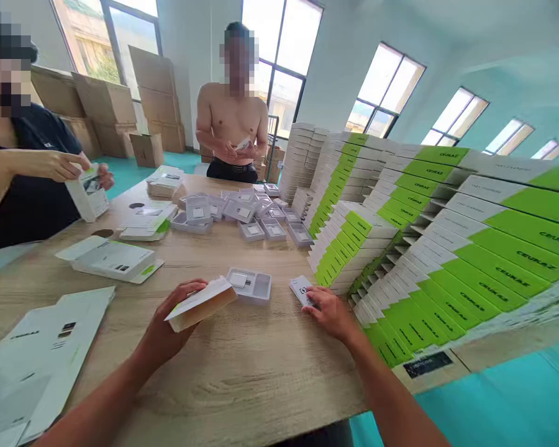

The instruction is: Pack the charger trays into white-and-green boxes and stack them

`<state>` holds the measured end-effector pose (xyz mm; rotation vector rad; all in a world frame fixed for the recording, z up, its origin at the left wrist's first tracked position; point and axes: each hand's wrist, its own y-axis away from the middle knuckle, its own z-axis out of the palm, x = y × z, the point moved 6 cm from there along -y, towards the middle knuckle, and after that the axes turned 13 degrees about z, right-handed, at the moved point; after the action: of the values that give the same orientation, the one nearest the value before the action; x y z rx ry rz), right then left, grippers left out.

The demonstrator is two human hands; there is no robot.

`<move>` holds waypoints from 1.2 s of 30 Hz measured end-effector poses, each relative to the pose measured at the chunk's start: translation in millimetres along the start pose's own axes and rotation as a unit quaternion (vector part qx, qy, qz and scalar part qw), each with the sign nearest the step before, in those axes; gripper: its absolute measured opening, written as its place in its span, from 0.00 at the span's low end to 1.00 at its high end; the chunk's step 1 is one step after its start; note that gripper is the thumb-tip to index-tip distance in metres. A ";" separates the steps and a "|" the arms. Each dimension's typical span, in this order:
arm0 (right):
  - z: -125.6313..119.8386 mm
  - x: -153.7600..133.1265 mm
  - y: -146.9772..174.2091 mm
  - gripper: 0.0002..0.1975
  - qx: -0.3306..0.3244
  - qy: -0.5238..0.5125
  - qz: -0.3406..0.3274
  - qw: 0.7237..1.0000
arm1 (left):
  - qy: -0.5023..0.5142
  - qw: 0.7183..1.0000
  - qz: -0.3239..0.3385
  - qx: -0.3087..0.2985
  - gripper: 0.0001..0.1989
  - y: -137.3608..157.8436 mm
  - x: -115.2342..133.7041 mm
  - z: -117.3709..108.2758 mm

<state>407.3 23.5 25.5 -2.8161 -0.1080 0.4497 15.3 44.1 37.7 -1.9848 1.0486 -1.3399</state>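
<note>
My left hand (173,320) is wrapped around a small white carton (205,301), raised above the table and tilted, with its plain brown inner side facing me. Just beyond it, a clear plastic tray (261,287) lies on the table with a small white piece in one compartment. On the right, my right hand (328,312) has its fingers curled over the near end of a flat white box (300,288) printed with a black bracket symbol. That box lies on the tabletop, close to the stacked cartons.
Tall stacks of white-and-green cartons (466,267) line the table's right side. Several clear trays (242,208) lie heaped ahead. Flattened cartons (41,354) lie at left. A person at left handles a carton (89,194); another person (233,118) stands across the wooden table (242,385).
</note>
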 end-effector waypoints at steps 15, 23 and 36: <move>-10.1 -22.2 12.1 0.13 0.040 -0.085 0.049 0.994 | -0.081 0.996 0.029 -0.010 0.20 -12.3 33.1 0.2; -58.3 -14.1 12.5 0.27 0.171 -0.218 0.218 0.936 | -0.078 0.997 0.020 0.001 0.19 -12.0 32.9 -1.1; -33.7 -175.8 22.3 0.22 -0.242 -0.587 0.291 0.716 | -0.104 0.994 -0.009 0.012 0.23 -9.4 33.4 5.3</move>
<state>251.8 -27.6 101.4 -2.3648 0.4890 2.5970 30.1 21.9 60.4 -2.0686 0.9149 -1.1204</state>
